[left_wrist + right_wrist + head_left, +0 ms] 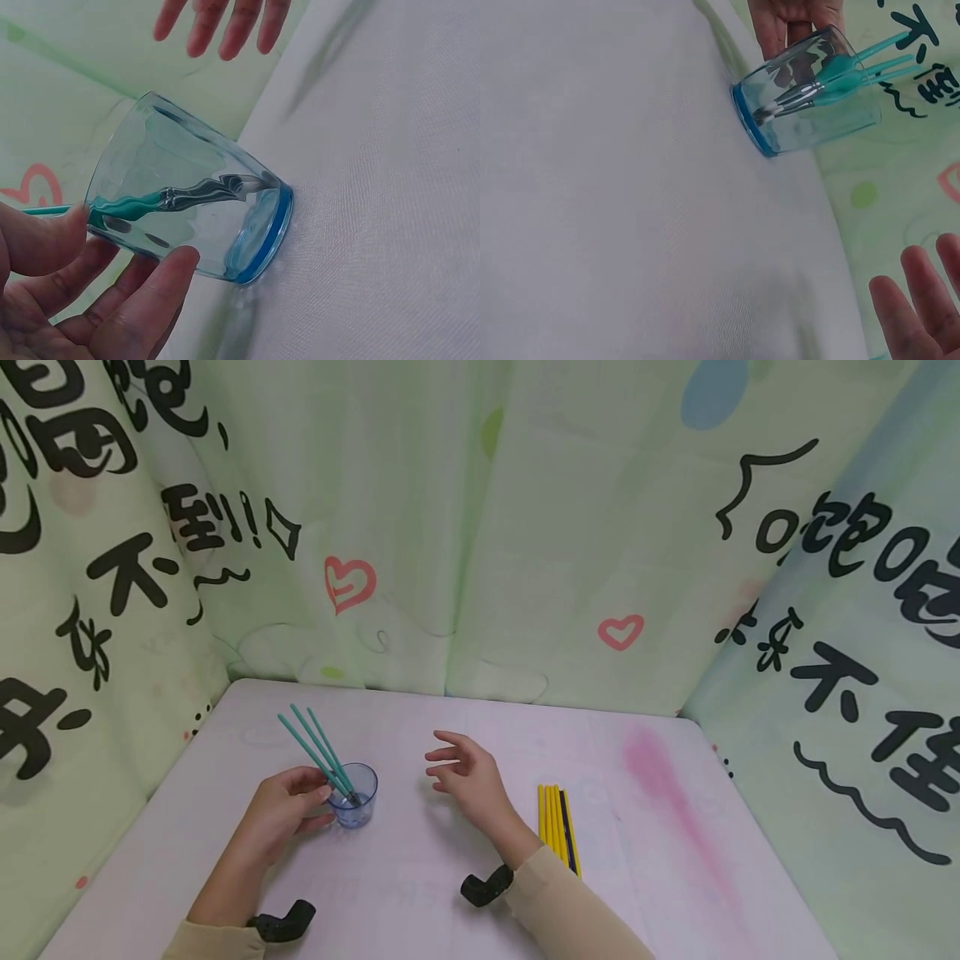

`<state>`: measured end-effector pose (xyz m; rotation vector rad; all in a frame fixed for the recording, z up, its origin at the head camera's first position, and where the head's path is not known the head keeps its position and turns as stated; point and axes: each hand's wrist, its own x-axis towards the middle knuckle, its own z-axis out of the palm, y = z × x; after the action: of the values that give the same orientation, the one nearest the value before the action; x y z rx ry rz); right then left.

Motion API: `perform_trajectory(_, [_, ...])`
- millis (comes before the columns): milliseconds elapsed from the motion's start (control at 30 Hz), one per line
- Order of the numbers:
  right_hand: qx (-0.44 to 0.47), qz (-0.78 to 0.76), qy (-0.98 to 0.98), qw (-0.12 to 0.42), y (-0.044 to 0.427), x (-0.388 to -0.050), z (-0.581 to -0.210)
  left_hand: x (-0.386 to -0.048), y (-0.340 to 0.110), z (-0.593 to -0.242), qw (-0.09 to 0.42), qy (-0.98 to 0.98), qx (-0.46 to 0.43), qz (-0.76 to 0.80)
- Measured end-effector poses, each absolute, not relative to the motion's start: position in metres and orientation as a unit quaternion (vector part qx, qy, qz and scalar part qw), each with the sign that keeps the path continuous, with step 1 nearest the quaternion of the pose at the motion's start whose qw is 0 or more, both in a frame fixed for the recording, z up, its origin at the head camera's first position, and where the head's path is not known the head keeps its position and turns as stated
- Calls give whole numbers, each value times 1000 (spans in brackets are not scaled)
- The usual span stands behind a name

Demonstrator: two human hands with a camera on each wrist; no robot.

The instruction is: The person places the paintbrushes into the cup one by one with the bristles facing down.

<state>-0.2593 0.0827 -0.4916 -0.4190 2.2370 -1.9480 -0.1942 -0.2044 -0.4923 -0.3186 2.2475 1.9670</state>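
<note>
Table (405,893): one cup (354,816), three brushes (841,81)

Three teal-handled brushes (840,84), bristles (763,116) down, in a blue-bottomed clear cup (821,127)

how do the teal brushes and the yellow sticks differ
The teal brushes lean in the bluish cup; the yellow sticks lie flat on the table.
The teal brushes spread apart toward the top; the yellow sticks lie close, side by side.
The teal brushes' handles look plain, while a dark strip shows among the yellow sticks.
Both are long and thin.
</note>
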Motion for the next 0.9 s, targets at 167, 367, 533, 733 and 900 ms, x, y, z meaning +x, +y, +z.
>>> perform_trajectory(167, [-131,-648,747,71,98,-258,-495,-194,-204,-492,68,747,-104,653])
perform_trajectory(367, [-115,-651,747,66,114,-255,-497,-195,-204,-493,68,747,-104,653])
perform_trajectory(533, [-101,-659,743,59,126,-252,-497,-195,-203,-494,67,744,-108,656])
perform_trajectory(733, [-72,-655,750,53,141,-247,-496,-195,-203,-494,67,743,-109,657])
perform_trajectory(900, [-40,-655,753,55,157,-241,-496,-195,-203,-494,68,745,-107,655])
